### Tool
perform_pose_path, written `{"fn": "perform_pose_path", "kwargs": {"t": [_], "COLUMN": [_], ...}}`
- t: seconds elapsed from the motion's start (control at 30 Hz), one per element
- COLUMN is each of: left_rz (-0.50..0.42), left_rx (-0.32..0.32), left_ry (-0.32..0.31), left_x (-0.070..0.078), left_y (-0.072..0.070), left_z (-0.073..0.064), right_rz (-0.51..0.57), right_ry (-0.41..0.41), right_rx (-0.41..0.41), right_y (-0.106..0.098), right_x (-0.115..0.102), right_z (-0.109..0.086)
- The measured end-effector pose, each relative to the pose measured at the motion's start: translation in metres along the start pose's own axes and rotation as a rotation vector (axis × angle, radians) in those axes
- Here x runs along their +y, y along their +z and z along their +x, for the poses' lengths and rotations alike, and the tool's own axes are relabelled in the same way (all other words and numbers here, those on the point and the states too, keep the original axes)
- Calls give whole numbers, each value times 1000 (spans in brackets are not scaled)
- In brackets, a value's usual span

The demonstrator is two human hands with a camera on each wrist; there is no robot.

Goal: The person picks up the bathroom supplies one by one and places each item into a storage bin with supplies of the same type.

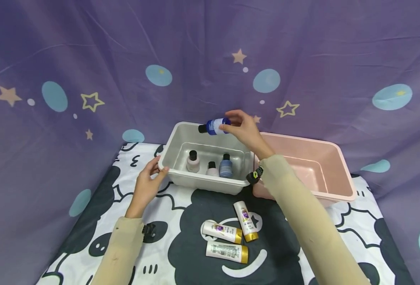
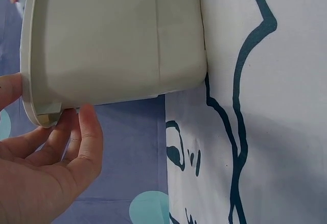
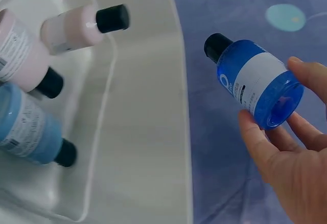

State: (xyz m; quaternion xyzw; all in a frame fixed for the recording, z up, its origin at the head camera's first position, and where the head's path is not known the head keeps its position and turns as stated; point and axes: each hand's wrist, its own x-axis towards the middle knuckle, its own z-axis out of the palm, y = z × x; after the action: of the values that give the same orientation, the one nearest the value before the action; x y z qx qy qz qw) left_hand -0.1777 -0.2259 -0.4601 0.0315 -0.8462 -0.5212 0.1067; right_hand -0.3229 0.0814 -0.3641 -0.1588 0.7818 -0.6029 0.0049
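Observation:
My right hand (image 1: 245,128) holds a dark blue bottle (image 3: 258,78) by its base end, fingers and thumb around it. The bottle lies on its side in the air over the back of a white plastic bin (image 1: 210,181), its black cap pointing left. With my left hand (image 1: 148,186) I grip the bin's front left corner, thumb at the rim and fingers beneath the lip, as the left wrist view shows. Inside the bin stand two pale pink bottles, one on the left (image 1: 193,163) and one near the middle (image 1: 212,170), beside a light blue bottle (image 1: 226,168). All have black caps.
A pink bin (image 1: 302,170) stands directly right of the white one, partly behind my right forearm. Three white tubes with gold caps (image 1: 227,251) lie on the patterned cloth (image 1: 192,273) in front. A purple curtain (image 1: 210,47) hangs close behind both bins.

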Motion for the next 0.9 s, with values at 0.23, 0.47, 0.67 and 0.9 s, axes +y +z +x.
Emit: {"fn": "perform_pose_path", "kwargs": {"t": [0.23,0.47,0.67,0.9], "left_rz": [-4,-8,-10,-7], "left_rx": [1,-3,-7,4], "left_ry": [-7,-17,-16,-25], "left_x": [1,3,2,2], "left_y": [0,0,2,0], "left_z": [1,1,1,1], "right_rz": [9,38,287,382], "right_ry": [65,87,131,112], "right_rx": [26,77,119,138], "right_y": [7,11,11,3], "right_x": [22,30,26,8], "right_z": [12,15,15,8]}}
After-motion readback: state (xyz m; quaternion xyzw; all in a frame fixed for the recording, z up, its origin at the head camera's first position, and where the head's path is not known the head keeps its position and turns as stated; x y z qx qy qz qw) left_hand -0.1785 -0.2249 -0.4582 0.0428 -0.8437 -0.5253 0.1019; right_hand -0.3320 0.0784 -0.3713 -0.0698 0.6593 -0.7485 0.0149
